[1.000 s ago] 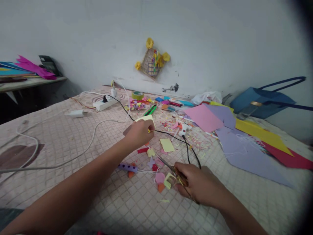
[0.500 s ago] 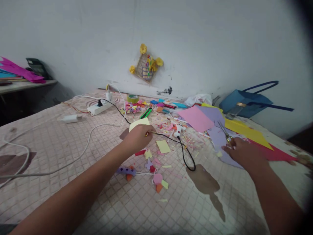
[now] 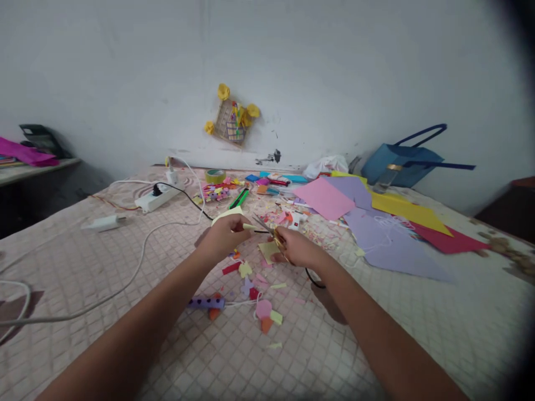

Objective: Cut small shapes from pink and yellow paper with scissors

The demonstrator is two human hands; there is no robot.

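Near the middle of the table, my left hand [image 3: 223, 238] is closed on a pale yellow paper [image 3: 249, 226], whose narrow end sticks out past the fingertips. Another part of pale yellow paper [image 3: 230, 214] shows behind the knuckles. My right hand [image 3: 300, 248] grips a pair of gold-handled scissors [image 3: 264, 224], blades pointing left at the paper's end. Whether the blades touch it, I cannot tell. Under the scissors lies a small pale yellow rectangle [image 3: 266, 252], partly covered by my right hand. Just behind sits a white glue gun [image 3: 297, 221] with a black cord.
A string of paper shapes [image 3: 263, 309] lies in front of my hands. Purple paper [image 3: 393, 245], pink paper [image 3: 325, 199] and a blue bag [image 3: 401, 162] are to the right. A green cutter [image 3: 239, 198], tape roll [image 3: 215, 176] and power strip [image 3: 159, 198] stand behind, left.
My right hand has brought the scissors from the purple paper on the right across to the paper in my left hand. The view has turned slightly right.
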